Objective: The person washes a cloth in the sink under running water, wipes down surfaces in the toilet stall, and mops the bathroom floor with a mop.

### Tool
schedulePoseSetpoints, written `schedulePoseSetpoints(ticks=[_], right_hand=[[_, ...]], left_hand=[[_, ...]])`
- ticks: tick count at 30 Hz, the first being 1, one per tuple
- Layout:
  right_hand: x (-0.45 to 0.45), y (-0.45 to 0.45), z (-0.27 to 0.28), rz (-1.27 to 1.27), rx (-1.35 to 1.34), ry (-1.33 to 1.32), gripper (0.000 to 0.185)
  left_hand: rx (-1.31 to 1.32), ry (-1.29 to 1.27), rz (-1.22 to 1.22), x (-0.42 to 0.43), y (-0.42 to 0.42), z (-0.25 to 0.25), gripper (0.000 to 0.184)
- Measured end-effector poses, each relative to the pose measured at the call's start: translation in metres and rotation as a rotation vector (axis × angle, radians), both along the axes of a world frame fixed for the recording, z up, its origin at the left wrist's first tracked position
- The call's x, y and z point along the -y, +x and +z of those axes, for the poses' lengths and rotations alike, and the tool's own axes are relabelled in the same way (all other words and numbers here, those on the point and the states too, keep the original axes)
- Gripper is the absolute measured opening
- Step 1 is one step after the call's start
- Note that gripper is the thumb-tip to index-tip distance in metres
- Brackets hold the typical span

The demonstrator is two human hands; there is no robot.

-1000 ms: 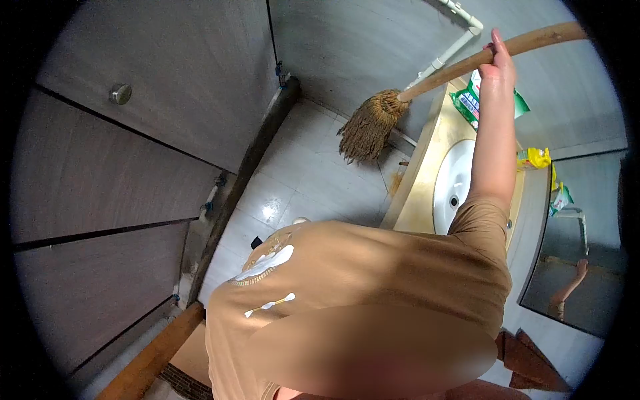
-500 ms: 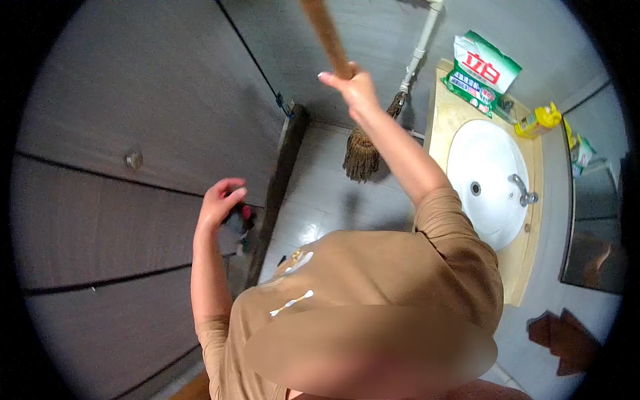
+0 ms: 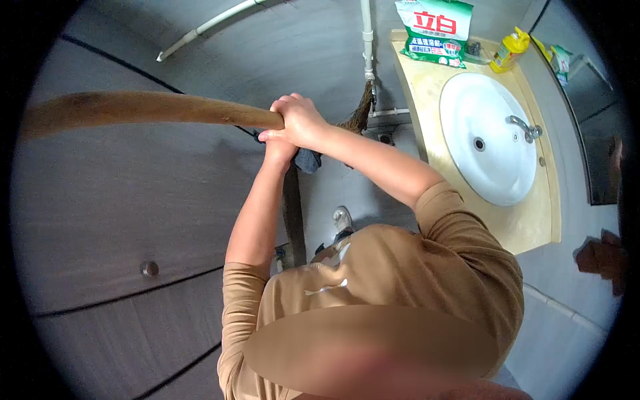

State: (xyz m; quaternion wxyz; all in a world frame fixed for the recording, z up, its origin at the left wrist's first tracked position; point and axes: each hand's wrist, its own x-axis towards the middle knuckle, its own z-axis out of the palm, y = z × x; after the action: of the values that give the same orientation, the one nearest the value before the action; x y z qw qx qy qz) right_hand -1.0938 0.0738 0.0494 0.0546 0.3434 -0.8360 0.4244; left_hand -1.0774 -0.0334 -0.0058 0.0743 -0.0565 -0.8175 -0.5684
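My right hand [image 3: 301, 121] is closed round a thick wooden pole [image 3: 160, 109] that stretches off to the left. Just below it, my left hand [image 3: 281, 151] is pressed up against the right one and closed on the same pole. Its fingers are partly covered. A piece of dark grey-blue cloth [image 3: 308, 161] shows beside my left wrist; whether it is joined to the pole I cannot tell. Behind my right wrist, a brown stringy mop head [image 3: 361, 113] hangs by the pipe, mostly hidden by my forearm.
Right of me is a counter [image 3: 417, 100] with a white sink [image 3: 460, 167], a green-and-white detergent bag [image 3: 437, 33] and a yellow bottle [image 3: 510, 50]. Dark panelled doors [image 3: 133, 200] stand at left. A white pipe [image 3: 367, 40] runs down the wall. A shoe [image 3: 342, 218] is on the floor.
My left hand has moved up and right to join my right hand. The pole has swung from pointing upward to lying out leftward. The view has shifted.
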Motion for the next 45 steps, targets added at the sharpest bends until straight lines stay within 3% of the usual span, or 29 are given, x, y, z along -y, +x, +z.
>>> schedulePoseSetpoints(ticks=[2,3,4,6,7,10,12,15,18,19,22,26,28,30,33,36,37,40,45], right_hand=[[-0.001,-0.008,0.000,0.001,-0.077,0.052,0.041],[-0.004,-0.021,-0.004,0.130,-0.074,0.105,0.045],[-0.009,-0.039,-0.016,0.325,-0.027,-0.018,0.046],[-0.034,-0.072,-0.034,0.463,0.387,-0.244,0.041],[-0.047,-0.091,-0.059,0.280,0.501,-0.407,0.036],[-0.104,-0.146,-0.167,-0.390,0.872,-0.749,0.033],[-0.141,-0.168,-0.260,-0.618,1.074,-0.725,0.032],[-0.139,-0.174,-0.284,-0.760,1.142,-0.585,0.036],[-0.128,-0.214,-0.324,-1.009,1.101,-0.687,0.048],[-0.134,-0.230,-0.345,-0.829,1.186,-0.822,0.061],[-0.126,-0.268,-0.379,-0.974,1.265,-0.766,0.065],[-0.116,-0.288,-0.431,-1.086,1.153,-0.745,0.045],[-0.118,-0.295,-0.450,-1.145,1.061,-0.570,0.035],[-0.120,-0.276,-0.396,-1.103,1.002,-0.507,0.032],[-0.120,-0.264,-0.382,-1.048,0.986,-0.375,0.028],[-0.126,-0.249,-0.369,-0.907,1.256,-1.040,0.023],[-0.130,-0.240,-0.369,-0.696,1.307,-1.331,0.020],[-0.147,-0.233,-0.397,-0.486,1.655,-1.500,0.020],[-0.140,-0.229,-0.369,-0.619,1.423,-1.404,0.024]], left_hand=[[0.015,0.142,-0.026,0.007,-0.004,-0.013,0.035],[0.013,0.213,-0.042,0.009,-0.008,-0.010,0.034],[-0.037,-0.031,0.029,0.011,-0.008,-0.005,0.030],[0.132,-0.189,-0.037,0.016,-0.015,0.002,0.026],[0.151,-0.078,-0.075,0.017,-0.019,0.003,0.025],[0.188,-0.156,-0.168,0.025,-0.043,0.002,0.027],[0.177,-0.089,-0.191,0.022,-0.051,0.005,0.026],[0.212,-0.052,-0.254,0.015,-0.064,0.031,0.024],[0.282,-0.008,-0.275,0.020,-0.070,0.049,0.023],[0.295,0.009,-0.273,0.021,-0.073,0.055,0.023],[0.309,-0.010,-0.262,0.019,-0.075,0.068,0.024],[0.288,-0.032,-0.289,0.009,-0.089,0.072,0.024],[0.321,-0.065,-0.286,0.004,-0.094,0.073,0.025],[0.320,-0.080,-0.289,0.000,-0.100,0.070,0.025],[0.320,-0.127,-0.295,-0.007,-0.109,0.067,0.025],[0.328,-0.165,-0.307,-0.013,-0.115,0.066,0.025],[0.328,-0.174,-0.313,-0.015,-0.117,0.066,0.025],[0.305,-0.184,-0.377,-0.021,-0.122,0.069,0.029],[0.351,-0.219,-0.388,-0.033,-0.128,0.079,0.029]])
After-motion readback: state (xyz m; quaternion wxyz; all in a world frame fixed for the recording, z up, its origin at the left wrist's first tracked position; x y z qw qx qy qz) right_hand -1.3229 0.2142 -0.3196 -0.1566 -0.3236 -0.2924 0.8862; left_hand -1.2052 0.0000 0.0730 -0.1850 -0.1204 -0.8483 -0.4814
